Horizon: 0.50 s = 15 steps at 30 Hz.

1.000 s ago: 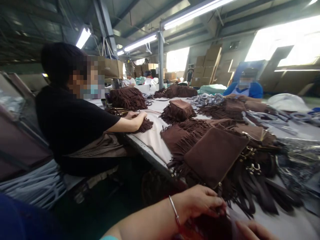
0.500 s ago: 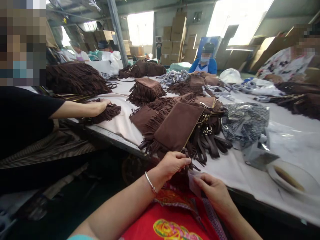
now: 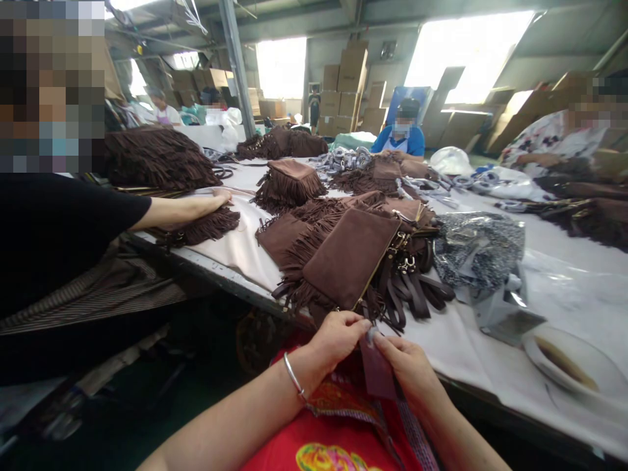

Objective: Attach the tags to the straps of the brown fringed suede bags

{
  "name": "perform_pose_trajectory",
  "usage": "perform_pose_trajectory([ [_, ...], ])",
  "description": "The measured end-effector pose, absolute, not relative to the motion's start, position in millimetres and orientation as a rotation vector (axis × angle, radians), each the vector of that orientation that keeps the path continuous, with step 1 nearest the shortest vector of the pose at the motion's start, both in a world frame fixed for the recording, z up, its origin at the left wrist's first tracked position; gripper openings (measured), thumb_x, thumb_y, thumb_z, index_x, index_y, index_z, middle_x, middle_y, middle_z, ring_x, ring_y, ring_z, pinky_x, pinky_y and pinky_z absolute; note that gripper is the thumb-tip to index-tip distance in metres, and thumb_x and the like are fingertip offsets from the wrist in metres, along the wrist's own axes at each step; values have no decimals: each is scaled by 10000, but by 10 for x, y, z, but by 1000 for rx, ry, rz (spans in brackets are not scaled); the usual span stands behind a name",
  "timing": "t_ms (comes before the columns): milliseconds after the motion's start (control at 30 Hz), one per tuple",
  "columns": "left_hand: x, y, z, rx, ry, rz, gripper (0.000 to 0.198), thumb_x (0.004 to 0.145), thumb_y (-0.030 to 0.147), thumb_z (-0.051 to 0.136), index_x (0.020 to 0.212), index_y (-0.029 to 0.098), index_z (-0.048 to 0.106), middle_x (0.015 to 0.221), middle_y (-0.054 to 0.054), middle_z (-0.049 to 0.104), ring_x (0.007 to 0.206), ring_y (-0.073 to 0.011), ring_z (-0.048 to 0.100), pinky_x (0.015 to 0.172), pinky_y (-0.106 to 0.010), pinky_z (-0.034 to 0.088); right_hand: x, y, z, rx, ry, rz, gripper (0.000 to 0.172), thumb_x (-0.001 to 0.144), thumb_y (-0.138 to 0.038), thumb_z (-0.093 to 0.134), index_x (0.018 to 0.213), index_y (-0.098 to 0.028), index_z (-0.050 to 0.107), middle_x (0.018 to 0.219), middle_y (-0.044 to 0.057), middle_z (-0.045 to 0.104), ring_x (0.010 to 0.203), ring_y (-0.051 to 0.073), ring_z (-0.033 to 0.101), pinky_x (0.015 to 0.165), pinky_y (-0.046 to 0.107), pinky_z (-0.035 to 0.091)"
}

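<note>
My left hand (image 3: 338,335), with a silver bangle on the wrist, is pinched closed at the near edge of the table, just under a pile of brown suede fringed bags (image 3: 343,258). My right hand (image 3: 407,363) is closed too, its fingers meeting the left hand's. Between them hangs a small purplish tag (image 3: 377,371) that the right hand grips. What the left fingertips pinch is too small to make out. Dark straps with metal clasps (image 3: 412,288) spill from the pile beside my hands.
A person in black at the left presses a fringed bag (image 3: 201,226) on the white table (image 3: 245,245). Other workers sit across. Crumpled printed plastic (image 3: 478,248) and a clear bag (image 3: 569,356) lie to the right. Cardboard boxes (image 3: 350,85) are stacked behind.
The view swung right and down from the neighbour to the bag pile. My hands have come together at the table edge, and the tag has turned upright between them.
</note>
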State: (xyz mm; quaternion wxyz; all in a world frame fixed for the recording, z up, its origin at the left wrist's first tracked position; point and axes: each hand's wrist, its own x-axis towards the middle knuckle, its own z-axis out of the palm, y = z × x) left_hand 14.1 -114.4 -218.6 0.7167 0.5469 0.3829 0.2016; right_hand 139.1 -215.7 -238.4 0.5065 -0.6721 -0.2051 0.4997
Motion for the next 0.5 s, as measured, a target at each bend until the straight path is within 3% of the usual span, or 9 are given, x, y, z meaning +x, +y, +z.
perform_pose_trajectory([
  [167,44,-1244,-2229,980,906,339,468,732,575,629,882,133,664,894,-97,692,760,-165,634,645,-254,433,1456,-1957,-2441,-1713,-565,1078,484,665,-617,701,657,-134,695,561,40,643,497,162,535,469,263,407],
  [333,103,-1302,-2287,886,874,344,466,686,560,685,862,130,647,830,-95,685,718,-178,649,663,-288,468,1537,-1748,-2480,-1806,-650,890,481,710,-624,632,619,-153,669,530,30,610,490,166,519,469,274,401],
  [500,285,-1294,-2343,816,900,430,410,747,525,651,866,134,628,812,-82,683,673,-154,642,640,-272,472,1639,-1550,-2350,-1955,-813,737,474,716,-597,580,599,-151,689,539,42,614,534,184,532,487,278,386],
])
